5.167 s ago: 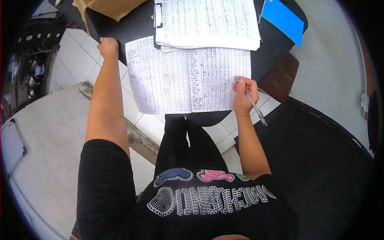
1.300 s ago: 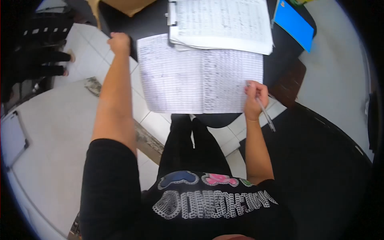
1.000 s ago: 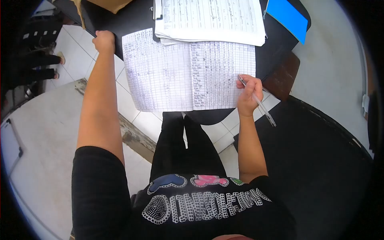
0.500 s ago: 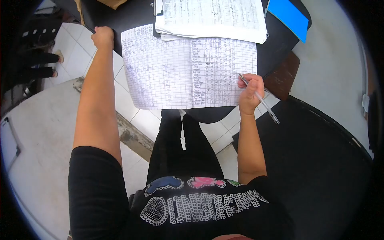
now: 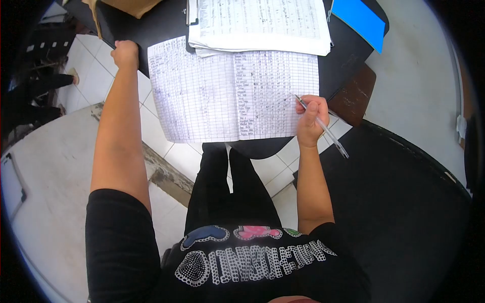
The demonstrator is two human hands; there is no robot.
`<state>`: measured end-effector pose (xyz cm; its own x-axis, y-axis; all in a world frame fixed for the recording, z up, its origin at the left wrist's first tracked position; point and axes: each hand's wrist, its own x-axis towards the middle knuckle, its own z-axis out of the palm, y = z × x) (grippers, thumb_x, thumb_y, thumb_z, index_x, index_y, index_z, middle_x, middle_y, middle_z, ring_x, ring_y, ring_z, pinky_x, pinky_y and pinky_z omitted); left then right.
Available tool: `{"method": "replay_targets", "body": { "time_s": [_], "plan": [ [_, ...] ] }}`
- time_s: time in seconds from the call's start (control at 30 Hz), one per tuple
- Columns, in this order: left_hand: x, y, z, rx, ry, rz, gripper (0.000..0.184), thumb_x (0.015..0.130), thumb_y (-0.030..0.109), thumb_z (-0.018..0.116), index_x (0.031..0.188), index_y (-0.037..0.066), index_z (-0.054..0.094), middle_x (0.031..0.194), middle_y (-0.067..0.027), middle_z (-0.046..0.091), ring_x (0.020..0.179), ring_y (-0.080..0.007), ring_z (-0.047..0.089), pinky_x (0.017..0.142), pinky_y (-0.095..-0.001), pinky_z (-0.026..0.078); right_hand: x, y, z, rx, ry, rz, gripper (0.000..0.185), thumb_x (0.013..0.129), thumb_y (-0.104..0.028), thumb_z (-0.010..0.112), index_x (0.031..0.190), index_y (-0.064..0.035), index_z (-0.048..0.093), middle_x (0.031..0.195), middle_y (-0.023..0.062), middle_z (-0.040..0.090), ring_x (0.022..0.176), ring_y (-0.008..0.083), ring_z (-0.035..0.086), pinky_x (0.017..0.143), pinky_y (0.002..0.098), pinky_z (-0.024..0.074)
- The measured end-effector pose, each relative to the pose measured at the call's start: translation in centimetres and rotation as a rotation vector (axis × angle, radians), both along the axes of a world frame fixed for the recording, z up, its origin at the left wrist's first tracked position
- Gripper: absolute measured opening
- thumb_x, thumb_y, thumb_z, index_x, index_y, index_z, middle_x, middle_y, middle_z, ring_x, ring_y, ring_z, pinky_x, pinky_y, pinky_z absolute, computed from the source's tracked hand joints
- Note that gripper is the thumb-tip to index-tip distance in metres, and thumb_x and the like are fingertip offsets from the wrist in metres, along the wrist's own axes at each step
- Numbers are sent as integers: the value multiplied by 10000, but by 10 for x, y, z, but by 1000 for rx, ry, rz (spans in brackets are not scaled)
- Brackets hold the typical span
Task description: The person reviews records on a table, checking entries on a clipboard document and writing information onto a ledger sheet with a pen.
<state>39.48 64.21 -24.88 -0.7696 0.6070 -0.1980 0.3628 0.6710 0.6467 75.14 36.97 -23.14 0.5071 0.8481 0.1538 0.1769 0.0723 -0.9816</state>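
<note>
An open notebook (image 5: 202, 96) with ruled pages full of handwriting lies at the near side of the black table (image 5: 146, 30). My right hand (image 5: 312, 118) is closed around a clear pen (image 5: 331, 135) at the notebook's right edge, with the pen's tip over the right page. My left hand (image 5: 125, 54) rests on the table's left edge, its fingers curled; what they grip, if anything, besides the edge is hidden. Over the notebook's top edge lies a clipboard (image 5: 192, 19) with a thick stack of written sheets (image 5: 257, 25).
A blue folder (image 5: 359, 22) lies at the table's right. Brown paper or cardboard (image 5: 132, 6) is at the back left. Below the table's right side stands a brown seat (image 5: 353, 96). At the far left, another person's dark-clothed legs (image 5: 45, 83) show.
Compared with a few seconds ago, another person's legs have come into view at the left. The view has shifted slightly. My right hand still holds the pen, and my left hand remains at the table edge.
</note>
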Motion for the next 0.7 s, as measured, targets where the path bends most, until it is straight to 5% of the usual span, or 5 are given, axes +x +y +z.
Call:
{"method": "replay_targets", "body": {
  "time_s": [0.7],
  "plan": [
    [3, -1, 0, 47, -4, 29, 578, 908, 369, 334, 1213, -119, 394, 1233, -286, 458, 1161, -388, 450, 964, -392, 361, 1, -1, 1, -87, 58, -11, 142, 901, -127, 493, 830, -6, 518, 779, 36, 558, 661, 74, 519, 593, 211, 448]
  ]
}}
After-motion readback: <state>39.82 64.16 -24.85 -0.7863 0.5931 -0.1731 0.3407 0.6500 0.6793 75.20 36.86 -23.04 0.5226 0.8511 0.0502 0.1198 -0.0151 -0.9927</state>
